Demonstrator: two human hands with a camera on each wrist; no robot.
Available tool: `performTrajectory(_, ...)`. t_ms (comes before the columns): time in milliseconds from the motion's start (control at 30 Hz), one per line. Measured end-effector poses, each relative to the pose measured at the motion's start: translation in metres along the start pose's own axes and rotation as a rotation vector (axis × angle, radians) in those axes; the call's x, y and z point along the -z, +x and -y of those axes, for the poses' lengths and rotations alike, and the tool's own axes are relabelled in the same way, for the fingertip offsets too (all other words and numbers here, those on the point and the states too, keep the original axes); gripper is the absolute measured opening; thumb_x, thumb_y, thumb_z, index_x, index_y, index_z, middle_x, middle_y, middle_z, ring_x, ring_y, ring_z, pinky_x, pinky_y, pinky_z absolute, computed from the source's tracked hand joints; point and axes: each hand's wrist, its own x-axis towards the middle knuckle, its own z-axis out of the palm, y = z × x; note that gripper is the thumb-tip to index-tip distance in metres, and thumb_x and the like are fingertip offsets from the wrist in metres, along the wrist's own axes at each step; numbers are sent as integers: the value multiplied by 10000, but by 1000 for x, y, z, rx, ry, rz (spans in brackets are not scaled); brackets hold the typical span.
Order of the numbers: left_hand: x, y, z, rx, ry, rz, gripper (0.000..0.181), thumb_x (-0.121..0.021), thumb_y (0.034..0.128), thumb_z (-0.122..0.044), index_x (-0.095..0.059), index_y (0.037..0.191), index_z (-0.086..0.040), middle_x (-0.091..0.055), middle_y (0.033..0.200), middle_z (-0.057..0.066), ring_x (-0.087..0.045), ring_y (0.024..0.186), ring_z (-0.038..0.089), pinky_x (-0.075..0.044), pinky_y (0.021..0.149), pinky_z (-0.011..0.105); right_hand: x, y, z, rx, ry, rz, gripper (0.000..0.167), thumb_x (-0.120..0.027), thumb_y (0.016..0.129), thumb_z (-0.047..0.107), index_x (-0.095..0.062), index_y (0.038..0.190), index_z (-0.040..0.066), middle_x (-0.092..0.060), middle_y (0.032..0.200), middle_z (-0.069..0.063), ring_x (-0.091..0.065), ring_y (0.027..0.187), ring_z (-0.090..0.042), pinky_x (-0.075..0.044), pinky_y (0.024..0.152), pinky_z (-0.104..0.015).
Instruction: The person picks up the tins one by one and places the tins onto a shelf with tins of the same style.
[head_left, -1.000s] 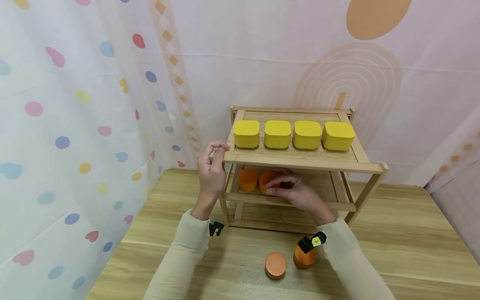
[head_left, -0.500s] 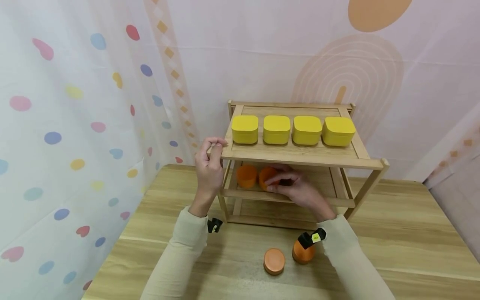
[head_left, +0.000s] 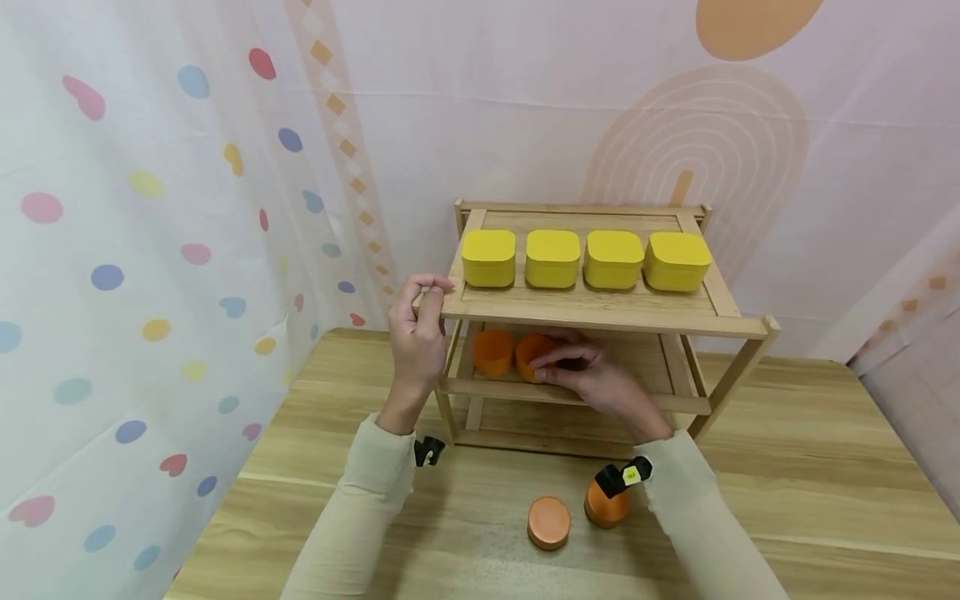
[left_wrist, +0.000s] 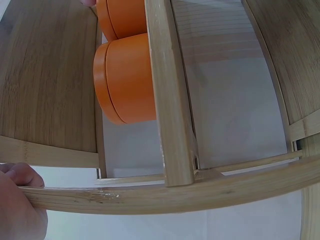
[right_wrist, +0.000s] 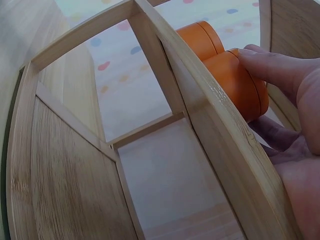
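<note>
Right fingers [right_wrist: 276,134] curled round an orange tin [head_left: 529,350] on the middle shelf [head_left: 647,350], beside its twin [head_left: 492,353] | left fingers [head_left: 429,282] gripping rack [head_left: 600,319] corner | step, likely: positioning tin | next probably calls for gentle release

The place was screened off like a small set — whether in a home or a studio could not be told. Creased pale cloth [head_left: 495,142], printed with coloured spots [head_left: 107,277], hearts [head_left: 174,465] and a striped arch [head_left: 645,125], hung along two sides of a wood-grain surface [head_left: 810,483] bearing a wooden rack [head_left: 600,320].
</note>
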Motion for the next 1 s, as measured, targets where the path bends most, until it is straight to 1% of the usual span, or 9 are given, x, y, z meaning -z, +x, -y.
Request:
performTrajectory(100, 0, 0, 0, -3, 4, -4, 254, -421, 1012, -143, -632, 983, -6, -325, 463, -28, -249, 361, 103, -208, 335, 246, 0, 0, 1, -13, -3, -3, 155, -722, 889, 89, -771, 1026, 35, -491, 1462, -68, -406, 1383, -242, -367, 1048, -225)
performTrajectory(267, -1, 0, 0, -10, 2, -7, 254, -415, 1010, -136, -625, 982, 5, -322, 470, -27, -247, 368, 102, -205, 345, 242, -1, 1, 1, -26, -17, -6, 158, -718, 895, 97, -774, 1035, 49, -491, 1467, -63, -402, 1392, -243, -347, 1112, -388)
performTrajectory(367, -1, 0, 0, -13, -3, -9, 253, -415, 1008, -131, -624, 981, 9, -326, 473, -27, -248, 371, 101, -207, 349, 239, -1, 1, 1, -26, -19, -4, 162, -711, 900, 98, -772, 1043, 51, -482, 1479, -66, -386, 1407, -247, -319, 1135, -460)
performTrajectory(567, -1, 0, 1, -19, -13, -4, 255, -412, 1009, -127, -622, 986, 15, -331, 466, -27, -251, 363, 108, -209, 345, 243, 0, 0, 1, -32, -20, -9, 174, -717, 899, 115, -772, 1055, 60, -478, 1487, -68, -377, 1416, -254, -303, 1145, -481)
performTrajectory(867, -1, 1, -1, -25, -15, -5, 260, -409, 1008, -131, -619, 984, 20, -322, 461, -34, -239, 352, 106, -204, 335, 245, -1, 1, 0, -5, -25, -24, 183, -717, 895, 88, -764, 1065, 42, -487, 1477, -72, -411, 1388, -264, -332, 1124, -478)
performTrajectory(1000, -1, 0, 0, -26, -13, -5, 253, -412, 1009, -127, -616, 987, 21, -322, 464, -38, -242, 352, 105, -205, 334, 246, -2, 0, 0, -3, -42, -45, 203, -731, 889, 111, -760, 1081, 50, -477, 1479, -90, -396, 1393, -283, -343, 1110, -490)
